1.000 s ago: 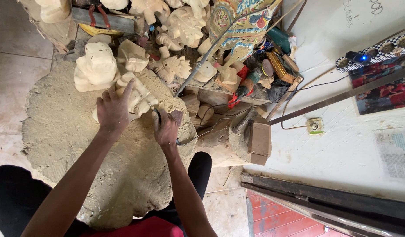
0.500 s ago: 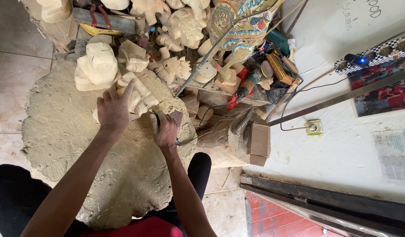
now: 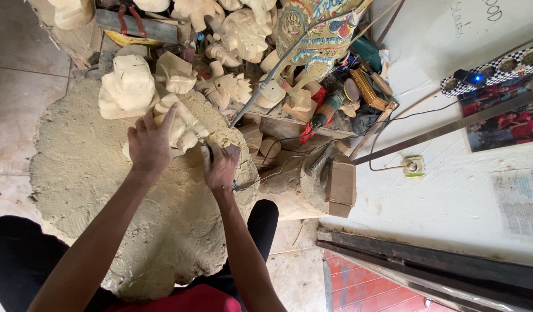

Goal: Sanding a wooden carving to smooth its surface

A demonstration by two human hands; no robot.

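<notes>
On the tiled floor (image 3: 15,98) sits a broad, rough slab of pale wood, a stump-like work block (image 3: 87,190) with an uneven, chip-dusted top, and the person sits low against its near edge, dark-clad legs to either side. Beyond the block, a heap of unfinished pale wood carvings (image 3: 232,29) piles up against a painted, many-coloured carved figure (image 3: 318,29), with a blocky carved piece (image 3: 127,86) standing at the far edge of the block. To the right of the heap lie a small brown wooden box (image 3: 341,184), a thin cable (image 3: 289,159) trailing across the clutter, and a white wall (image 3: 428,190) carrying a small socket (image 3: 412,166); a dark metal frame (image 3: 428,263) runs along the lower right. The left hand (image 3: 150,144) lies palm down with fingers spread over a pale wood carving (image 3: 183,124) resting on the far part of the block, pinning it in place, its forearm reaching up from the lower left. The right hand (image 3: 220,167) is just beside it, to the right, clenched around a dark-handled carving tool (image 3: 210,151) whose tip points toward the carving's right side; whether the tip touches the wood is too small to tell. Both wrists are low over the block, and the two hands are close together but apart.
</notes>
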